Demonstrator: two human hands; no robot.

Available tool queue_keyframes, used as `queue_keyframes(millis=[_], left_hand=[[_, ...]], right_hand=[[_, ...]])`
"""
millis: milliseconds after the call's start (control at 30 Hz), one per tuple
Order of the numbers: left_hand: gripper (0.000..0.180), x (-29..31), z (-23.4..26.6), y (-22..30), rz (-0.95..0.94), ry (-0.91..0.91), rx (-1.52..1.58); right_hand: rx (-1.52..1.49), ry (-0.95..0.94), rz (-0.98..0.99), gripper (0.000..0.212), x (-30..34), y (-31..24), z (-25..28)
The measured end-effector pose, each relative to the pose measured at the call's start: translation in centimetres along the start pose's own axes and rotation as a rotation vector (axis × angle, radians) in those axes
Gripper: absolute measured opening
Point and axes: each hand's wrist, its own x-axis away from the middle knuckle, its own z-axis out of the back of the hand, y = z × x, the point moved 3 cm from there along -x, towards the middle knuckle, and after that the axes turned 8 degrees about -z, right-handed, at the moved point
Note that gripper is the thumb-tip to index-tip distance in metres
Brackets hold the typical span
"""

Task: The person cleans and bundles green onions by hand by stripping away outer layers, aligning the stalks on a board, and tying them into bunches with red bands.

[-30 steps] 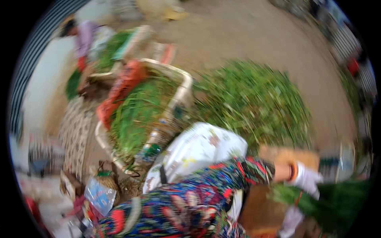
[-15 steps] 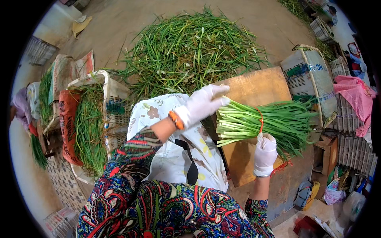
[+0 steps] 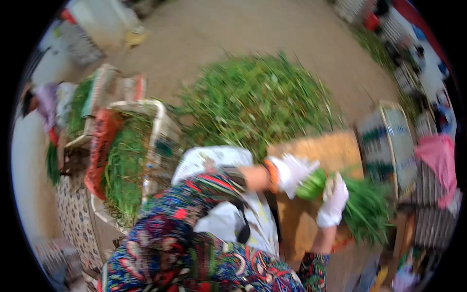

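in the head view, blurred by motion, the green bundle [image 3: 367, 209] lies over the wooden board [image 3: 335, 148], stem ends to the left. half a second ago the right hand [image 3: 334, 202] pinched at its lower edge; now it reaches across the bundle's middle, fingers curled over it. the left hand [image 3: 293, 175] remains at the stem ends, fingers stretched out; whether it presses them i cannot tell. the stems look more tightly gathered, so the work appears to be at handling the bundled bunch.
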Motion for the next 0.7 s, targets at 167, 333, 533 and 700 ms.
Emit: queue_keyframes(millis=[167,333,533,700], left_hand=[[0.116,-7.5,-3.4,4.7,0.135,0.133,-0.326],[0.081,-6.1,-1.0,3.1,0.135,0.123,-0.103],[0.079,-8.0,-1.1,-0.3,0.055,0.085,0.017],[0.089,-7.2,-1.8,2.3,0.047,0.331,-0.394]], right_hand=[[0.106,-0.026,0.115,0.027,-3.9,-0.5,1.1],[0.055,-0.035,0.074,0.03,-2.0,-1.1,-0.7],[0.356,0.042,0.558,0.03,0.0,3.2,4.4],[0.115,-0.048,0.08,0.036,2.6,1.4,1.8]])
